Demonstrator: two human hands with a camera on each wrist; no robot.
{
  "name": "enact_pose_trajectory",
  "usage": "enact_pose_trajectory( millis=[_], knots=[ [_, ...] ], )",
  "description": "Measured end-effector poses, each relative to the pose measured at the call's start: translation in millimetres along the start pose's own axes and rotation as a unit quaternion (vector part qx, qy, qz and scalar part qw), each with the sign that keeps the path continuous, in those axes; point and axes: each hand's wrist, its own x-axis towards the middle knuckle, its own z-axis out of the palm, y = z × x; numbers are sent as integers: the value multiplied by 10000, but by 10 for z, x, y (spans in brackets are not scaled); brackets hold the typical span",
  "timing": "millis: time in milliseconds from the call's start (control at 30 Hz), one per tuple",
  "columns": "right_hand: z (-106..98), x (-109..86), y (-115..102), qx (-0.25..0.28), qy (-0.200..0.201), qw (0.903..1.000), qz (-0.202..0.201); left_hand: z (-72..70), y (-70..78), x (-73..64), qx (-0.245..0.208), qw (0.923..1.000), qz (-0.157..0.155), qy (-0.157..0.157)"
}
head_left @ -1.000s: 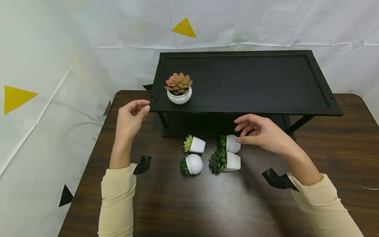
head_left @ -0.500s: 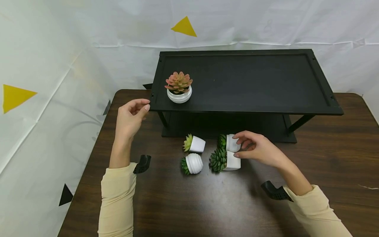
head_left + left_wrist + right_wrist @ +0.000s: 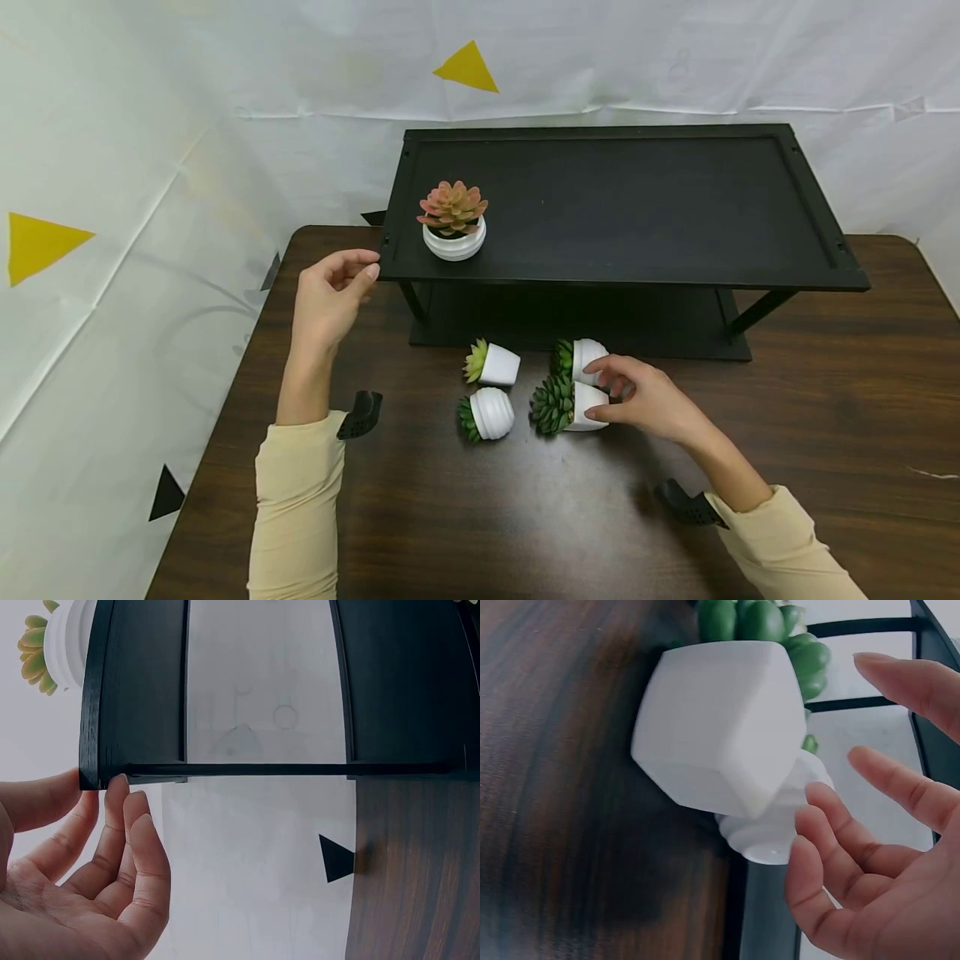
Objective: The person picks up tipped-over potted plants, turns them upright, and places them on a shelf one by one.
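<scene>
My left hand point(image 3: 326, 304) pinches the front left corner of a black two-tier shelf point(image 3: 637, 208), thumb and index finger at its edge in the left wrist view. Over the right pair of toppled plants hovers my right hand point(image 3: 648, 400), fingers loosely bent and thumb apart. Under it lies a dark green succulent in a square white pot point(image 3: 588, 404). In the right wrist view the square pot point(image 3: 720, 724) stands off from the fingertips. Just behind it, a succulent in a ribbed round white pot point(image 3: 587, 358) lies on its side, partly covered by the fingers.
An orange-pink succulent in a round white pot point(image 3: 455, 242) stands upright on the shelf's top left. Left of the right hand, a yellow-green succulent in a white pot point(image 3: 501, 365) and a green one in a ribbed pot point(image 3: 493, 413) lie on the brown wooden table point(image 3: 465, 517).
My right hand has come down and toward the front edge, from the rear ribbed pot to above the square pot. The left hand stays at the shelf corner.
</scene>
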Motion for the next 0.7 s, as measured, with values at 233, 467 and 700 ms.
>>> enact_pose_trajectory(
  millis=[233, 467, 700],
  knots=[
    [97, 2, 28, -176, 179, 9997, -46, 2, 7, -1, -36, 10000, -15, 2],
    [177, 13, 54, -340, 247, 9991, -27, 2, 4, -3, -34, 10000, 1, -25],
    [211, 19, 40, -368, 306, 9988, -87, -4, 2, -5, -41, 10000, -1, -24]
  ],
)
